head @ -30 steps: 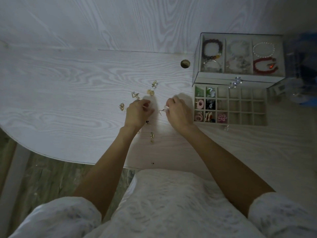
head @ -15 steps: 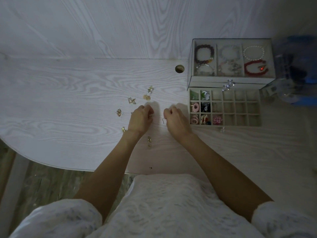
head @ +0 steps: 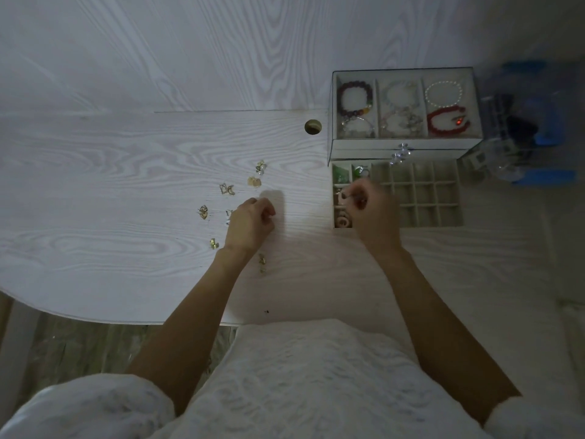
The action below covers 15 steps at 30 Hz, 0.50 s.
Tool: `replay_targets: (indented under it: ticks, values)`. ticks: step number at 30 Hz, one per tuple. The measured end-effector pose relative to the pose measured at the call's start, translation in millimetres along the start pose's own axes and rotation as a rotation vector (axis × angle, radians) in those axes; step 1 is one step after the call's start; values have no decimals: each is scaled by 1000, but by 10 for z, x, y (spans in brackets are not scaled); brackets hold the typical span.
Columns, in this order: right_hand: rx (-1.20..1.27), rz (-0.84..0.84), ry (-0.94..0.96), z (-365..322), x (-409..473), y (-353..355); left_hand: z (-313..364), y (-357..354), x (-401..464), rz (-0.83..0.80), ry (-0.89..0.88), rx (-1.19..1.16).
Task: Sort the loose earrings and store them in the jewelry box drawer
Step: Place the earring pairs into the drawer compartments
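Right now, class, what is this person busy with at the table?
A person is sorting earrings into a jewelry box. The right hand is over the left cells of the open drawer, pinching something small, apparently an earring. The left hand rests, fingers curled, among the loose gold earrings on the table. Bracelets fill the top tray.

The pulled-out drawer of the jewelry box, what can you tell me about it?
The drawer stands open in front of the jewelry box, flat on the white table. It is a pale grid of small square compartments. The left columns hold green and pink pieces; the rest look empty. The right hand hovers over its left side, hiding some cells.
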State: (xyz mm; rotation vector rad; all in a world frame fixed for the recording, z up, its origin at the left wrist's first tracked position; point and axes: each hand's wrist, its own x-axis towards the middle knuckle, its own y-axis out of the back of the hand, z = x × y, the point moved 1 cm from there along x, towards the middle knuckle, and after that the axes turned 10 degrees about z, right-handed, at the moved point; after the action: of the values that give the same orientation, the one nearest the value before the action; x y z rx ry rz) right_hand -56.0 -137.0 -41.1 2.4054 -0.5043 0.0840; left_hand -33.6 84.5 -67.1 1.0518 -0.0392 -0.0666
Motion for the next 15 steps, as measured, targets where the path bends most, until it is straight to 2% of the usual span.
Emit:
replay_targets:
  ticks: [4, 9, 15]
  values:
    - [-126, 167, -10, 275, 329, 153, 31, -16, 39, -8, 37, -37]
    - [-241, 125, 104, 420, 455, 93, 222, -29, 83, 48, 18, -195]
    - [-307, 55, 108, 434, 381, 32, 782, -97, 293, 51, -88, -390]
